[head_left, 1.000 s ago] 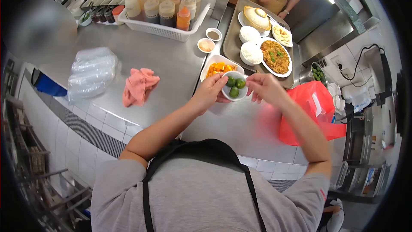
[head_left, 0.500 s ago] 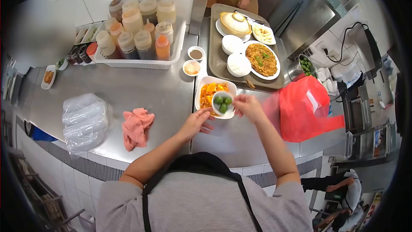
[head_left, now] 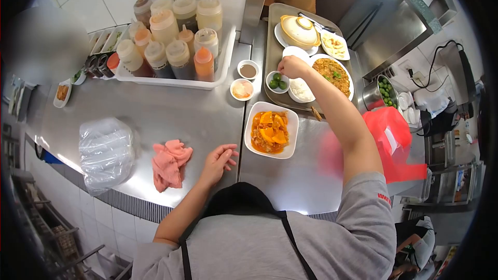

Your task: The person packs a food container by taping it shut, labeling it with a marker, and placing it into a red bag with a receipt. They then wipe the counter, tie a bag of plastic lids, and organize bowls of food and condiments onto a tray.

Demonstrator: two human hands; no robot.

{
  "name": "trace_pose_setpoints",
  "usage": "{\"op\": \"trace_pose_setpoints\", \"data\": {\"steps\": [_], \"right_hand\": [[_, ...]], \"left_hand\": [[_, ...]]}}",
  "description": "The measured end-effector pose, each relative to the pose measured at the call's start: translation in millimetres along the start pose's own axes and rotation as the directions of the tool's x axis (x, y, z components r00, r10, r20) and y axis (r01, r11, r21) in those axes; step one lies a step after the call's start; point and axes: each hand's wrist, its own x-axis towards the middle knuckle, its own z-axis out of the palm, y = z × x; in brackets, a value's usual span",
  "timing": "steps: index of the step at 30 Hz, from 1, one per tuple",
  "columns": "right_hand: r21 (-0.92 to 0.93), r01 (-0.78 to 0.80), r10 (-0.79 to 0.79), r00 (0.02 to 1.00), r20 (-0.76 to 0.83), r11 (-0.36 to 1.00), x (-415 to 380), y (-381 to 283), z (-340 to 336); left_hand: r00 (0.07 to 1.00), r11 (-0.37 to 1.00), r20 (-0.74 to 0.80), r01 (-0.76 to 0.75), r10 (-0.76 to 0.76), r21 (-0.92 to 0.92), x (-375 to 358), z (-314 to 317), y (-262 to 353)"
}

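My right hand (head_left: 294,66) reaches over the left side of the brown tray (head_left: 272,41), its fingers closed at the rim of a small white bowl (head_left: 277,92). Small green limes (head_left: 277,80) sit inside that bowl. Right beside it is a bowl of rice (head_left: 301,91), and a second white bowl is partly hidden behind my right hand. Above the counter, my left hand (head_left: 220,162) is open and holds nothing, its fingers loosely curved. Between my hands and nearer to me stands a square white dish (head_left: 292,140) of food in orange sauce topped with orange slices (head_left: 272,126).
The tray carries a lidded clay pot (head_left: 300,30) and plates of food. Two sauce cups (head_left: 242,89) stand left of it. A squeeze-bottle basket (head_left: 171,80), pink cloth (head_left: 171,163), wrapped plastic stack (head_left: 105,153) and red bag (head_left: 389,137) surround the workspace. Someone stands beyond the tray.
My right hand has carried the lime bowl from over the orange dish up to the tray. My left hand has drawn back toward the lower left, away from the dish.
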Motion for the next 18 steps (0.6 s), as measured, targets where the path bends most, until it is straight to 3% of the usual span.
{"op": "trace_pose_setpoints", "data": {"steps": [1, 3, 4, 6, 9, 10, 13, 18], "right_hand": [[0.004, 0.000, 0.000, 1.000, 0.004, 1.000, 4.6, 2.4, 1.7], [-0.045, -0.013, 0.022, 0.978, 0.206, 0.999, 10.7, -4.7, -0.5], [-0.043, -0.015, 0.024, 0.978, 0.209, 0.999, 12.6, -7.8, 1.7], [-0.152, -0.091, 0.121, 0.971, 0.204, 0.984, 20.2, -6.3, 12.2], [-0.209, -0.085, 0.115, 0.984, 0.137, 0.974, 21.8, -4.9, 23.0], [-0.161, -0.166, 0.187, 0.974, 0.126, 0.973, 19.2, -7.3, 23.6], [-0.213, -0.215, 0.246, 0.961, 0.128, 0.953, 10.6, -15.4, 17.3], [-0.191, -0.243, 0.257, 0.965, 0.057, 0.951, -1.9, -21.4, 8.3]], "left_hand": [[1.000, 1.000, -0.001, 0.005, -0.005, 0.000, -1.5, -3.8, -1.7], [0.998, 1.000, -0.055, -0.016, 0.016, 0.002, -3.9, -10.3, -4.6], [0.998, 1.000, -0.054, -0.011, 0.011, 0.001, -4.1, -12.0, -5.3], [0.997, 0.999, -0.073, -0.032, 0.031, -0.019, -4.3, -13.9, -2.9], [0.995, 0.998, -0.097, -0.014, 0.008, -0.063, -2.5, -13.9, 1.5], [0.996, 0.998, -0.089, -0.021, 0.016, -0.056, -2.0, -13.0, 4.1], [0.994, 0.999, -0.106, -0.006, 0.001, -0.050, -2.4, -12.3, 8.4], [0.995, 1.000, -0.103, -0.017, 0.014, -0.024, -2.8, -12.5, 6.1]]}}
